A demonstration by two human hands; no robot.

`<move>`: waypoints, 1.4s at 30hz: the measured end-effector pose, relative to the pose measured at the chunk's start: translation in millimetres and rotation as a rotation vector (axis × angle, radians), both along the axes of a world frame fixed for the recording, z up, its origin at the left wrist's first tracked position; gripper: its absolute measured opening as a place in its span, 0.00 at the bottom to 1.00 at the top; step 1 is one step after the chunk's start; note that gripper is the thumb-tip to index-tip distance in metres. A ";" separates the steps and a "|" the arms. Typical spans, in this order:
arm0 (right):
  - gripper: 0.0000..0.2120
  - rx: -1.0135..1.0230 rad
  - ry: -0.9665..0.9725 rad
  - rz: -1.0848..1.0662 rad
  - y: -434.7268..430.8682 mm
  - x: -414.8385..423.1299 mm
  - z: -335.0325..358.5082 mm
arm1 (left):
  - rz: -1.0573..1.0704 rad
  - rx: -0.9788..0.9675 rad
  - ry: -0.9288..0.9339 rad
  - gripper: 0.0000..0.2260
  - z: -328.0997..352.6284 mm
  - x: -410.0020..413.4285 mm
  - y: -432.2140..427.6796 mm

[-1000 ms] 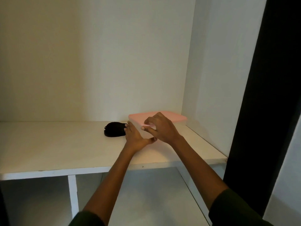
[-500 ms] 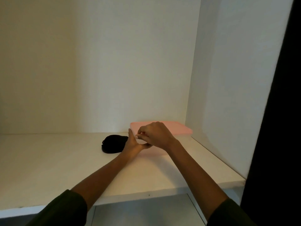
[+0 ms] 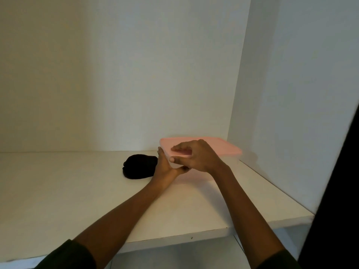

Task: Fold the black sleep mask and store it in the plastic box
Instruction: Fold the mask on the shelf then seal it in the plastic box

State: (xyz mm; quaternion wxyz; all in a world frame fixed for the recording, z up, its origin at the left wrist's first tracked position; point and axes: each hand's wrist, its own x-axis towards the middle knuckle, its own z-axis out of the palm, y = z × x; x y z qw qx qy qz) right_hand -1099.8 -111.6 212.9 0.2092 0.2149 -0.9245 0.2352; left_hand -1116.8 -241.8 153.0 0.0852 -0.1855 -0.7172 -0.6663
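Observation:
A clear plastic box with a pink lid stands at the back right of the white shelf. The black sleep mask lies bunched just left of the box. My right hand grips the lid's near left corner, fingers on top and thumb at the edge. My left hand presses against the box's left side with its thumb under the near wall. The lid's near corner looks slightly raised.
White walls close the shelf at the back and right. A dark vertical panel stands at the far right. The shelf's front edge runs across below my forearms, with a lower compartment beneath.
The view has moved closer and lower. My right hand has shifted from hovering at the lid's corner to gripping it, and my left hand has settled against the box's side.

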 end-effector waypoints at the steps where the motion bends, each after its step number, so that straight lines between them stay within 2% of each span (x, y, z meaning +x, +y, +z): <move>1: 0.23 0.018 0.008 -0.007 -0.2 -0.1 -1.8 | 0.006 0.001 -0.005 0.34 -0.6 -0.1 0.1; 8: 0.23 0.193 0.173 -0.009 -6.3 -1.7 -5.0 | 0.000 -0.011 -0.049 0.37 -0.8 2.4 -1.5; 15: 0.29 0.287 0.294 0.012 -7.3 -6.9 -6.4 | 0.009 -0.020 -0.050 0.34 1.9 1.3 -0.8; 19: 0.35 0.357 0.361 0.001 -10.7 -6.8 -5.7 | 0.006 0.004 -0.070 0.34 1.7 0.7 -3.0; 22: 0.35 0.367 0.388 -0.004 -11.0 -10.5 -8.5 | 0.006 -0.017 -0.073 0.31 -0.2 0.5 -3.5; 26: 0.27 0.373 0.414 0.012 -10.4 -11.2 -11.0 | 0.001 -0.034 -0.074 0.29 3.1 -0.3 -3.9; 31: 0.36 0.219 0.557 -0.108 -15.6 -13.5 8.0 | -0.014 -0.002 -0.087 0.34 -0.4 -2.0 -4.4; 33: 0.38 0.247 0.583 -0.122 -16.5 -17.2 16.5 | 0.003 -0.018 -0.090 0.38 -1.2 -0.9 -5.0; 35: 0.32 0.303 0.538 -0.096 -15.6 -16.8 21.4 | -0.001 -0.026 -0.093 0.41 -0.7 -1.1 -4.8; 38: 0.23 0.391 0.424 -0.032 -9.0 -14.3 27.2 | -0.002 -0.028 -0.084 0.40 -2.8 -2.5 -5.7; 42: 0.16 0.495 0.234 0.078 -3.2 -7.2 40.9 | -0.017 -0.044 -0.089 0.44 -2.4 -2.8 -6.3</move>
